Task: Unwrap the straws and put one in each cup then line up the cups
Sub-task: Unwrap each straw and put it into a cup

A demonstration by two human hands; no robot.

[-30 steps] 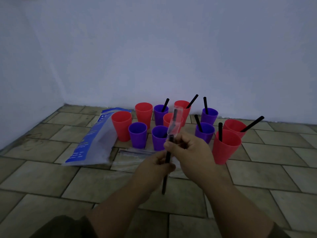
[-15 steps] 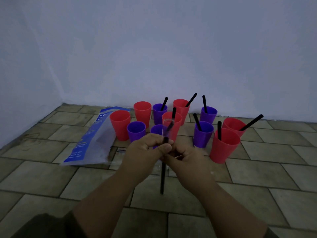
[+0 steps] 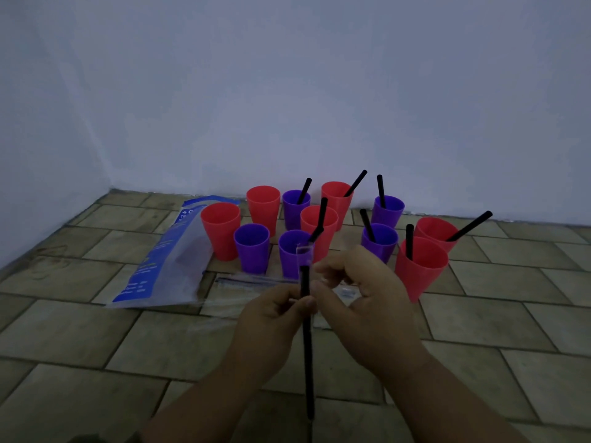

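Note:
A black straw (image 3: 307, 353) stands upright in front of me, its top end still inside a clear wrapper (image 3: 303, 254). My left hand (image 3: 271, 314) pinches the straw just below the wrapper. My right hand (image 3: 364, 292) is curled beside it, thumb pressed against the wrapped part. Behind the hands several red and purple cups stand bunched on the tiled floor. The right-hand ones, such as a red cup (image 3: 420, 270) and a purple cup (image 3: 379, 241), hold black straws. A red cup (image 3: 220, 230), another red cup (image 3: 263, 206) and a purple cup (image 3: 251, 247) hold none.
A blue and clear plastic bag (image 3: 160, 266) lies on the floor left of the cups. Clear wrappers (image 3: 256, 284) lie flat just behind my hands. A white wall (image 3: 287, 91) closes the back and the left side.
The straw has slid downward, so more bare straw shows below my hands. My left hand moved from the straw's top to lower on it, and the wrapper's empty end now sticks up.

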